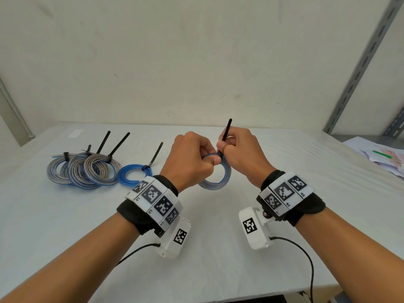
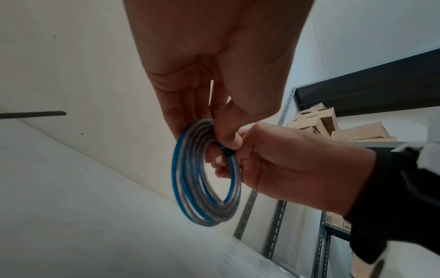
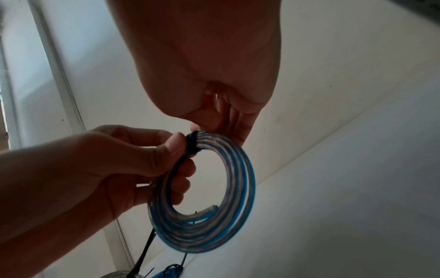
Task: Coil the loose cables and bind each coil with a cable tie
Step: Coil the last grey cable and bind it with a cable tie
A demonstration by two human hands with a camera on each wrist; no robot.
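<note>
A blue-and-silver cable coil (image 1: 218, 180) hangs upright above the white table (image 1: 218, 248), held between both hands. My left hand (image 1: 192, 158) pinches the coil's top beside the tie, thumb on the strands. My right hand (image 1: 238, 149) grips the black cable tie (image 1: 226, 132), whose tail sticks up out of the fist. The tie's band wraps the coil (image 3: 202, 197) at its top, as a black cable tie (image 3: 193, 142) loop against the left thumb. In the left wrist view the coil (image 2: 190, 178) shows the black tie head (image 2: 227, 151) under the thumb.
At the left of the table lie several bound grey-blue coils (image 1: 83, 169) and a bound blue coil (image 1: 134, 177), each with a black tie tail pointing up. Papers (image 1: 380, 156) lie at the right edge. A metal shelf upright (image 1: 363, 62) stands at the right, with cardboard boxes (image 2: 333, 124).
</note>
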